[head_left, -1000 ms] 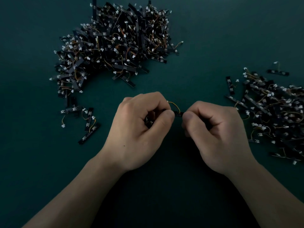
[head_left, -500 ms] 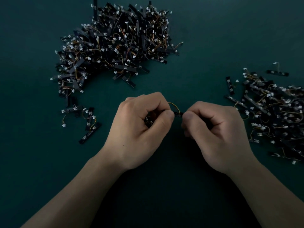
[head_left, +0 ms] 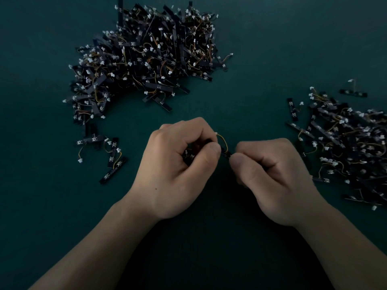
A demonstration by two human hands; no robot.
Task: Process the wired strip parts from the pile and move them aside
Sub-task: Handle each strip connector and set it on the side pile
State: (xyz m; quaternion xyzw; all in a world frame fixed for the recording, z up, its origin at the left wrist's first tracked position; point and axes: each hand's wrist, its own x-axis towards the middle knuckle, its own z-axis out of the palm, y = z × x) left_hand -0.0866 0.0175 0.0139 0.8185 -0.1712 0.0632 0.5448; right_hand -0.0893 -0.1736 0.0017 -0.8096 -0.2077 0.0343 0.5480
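Both hands are curled tight on one small wired strip (head_left: 225, 154), held over the dark green table (head_left: 261, 65) on the person's side of the big pile (head_left: 146, 59), a little right of the pile's middle. The left hand (head_left: 178, 170) pinches one end between thumb and forefinger and the right hand (head_left: 272, 181) pinches the other. The two thumbs nearly meet, with only a short black stub showing between them, and a thin orange wire (head_left: 222, 139) loops up from the stub toward the pile. Dark bits show inside the left hand's curled fingers, but it cannot be told whether they are more of this strip or spare parts. The step looks like working the strip end or its wire at the pinch. If so, the grip should sit close to the joint on both sides, with force put along the strip rather than across it, since so thin a piece would likely bend or snap. The wire loop is best left free, not tugged, as its joint is probably weak. Once done, the part belongs with the looser heap (head_left: 345, 143) well to the right of the pile, while a few stray strips (head_left: 113, 160) lie just below the pile's left edge, handy for the next pick
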